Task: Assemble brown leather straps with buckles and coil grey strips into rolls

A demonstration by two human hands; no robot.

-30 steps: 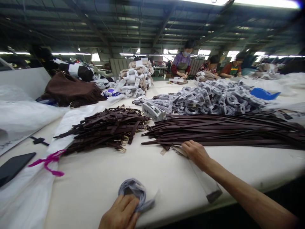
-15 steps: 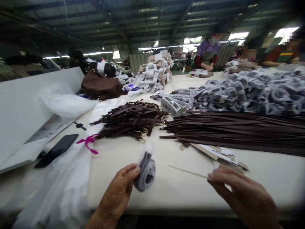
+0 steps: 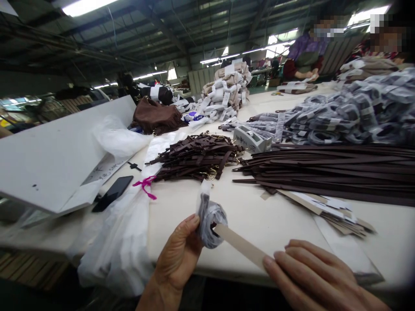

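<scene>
My left hand [image 3: 182, 250] pinches a plastic-wrapped coiled strap [image 3: 212, 229] between thumb and fingers, above the near part of the table. Between the thumb and fingers of my right hand [image 3: 311, 272] is one end of a flat beige card strip [image 3: 241, 246]. The strip's other end is at the hole in the middle of the coil. Similar strips [image 3: 327, 209] lie in a loose stack beyond my right hand. Dark brown straps with gold clasps [image 3: 197, 155] are piled behind the coil, and long brown straps [image 3: 330, 170] lie to their right.
A tape dispenser [image 3: 251, 139] stands between the strap piles. Many wrapped coils [image 3: 350, 112] are heaped at the back right. At left are a black phone [image 3: 113, 193], plastic bags [image 3: 119, 250] with a pink tie and a white board [image 3: 65, 151]. A person [image 3: 303, 58] works across the table.
The card strip, seen nearly edge-on before and apart from the coil, now shows its flat side and reaches the coil's hole. My hands are closer together. The view has shifted left and tilted.
</scene>
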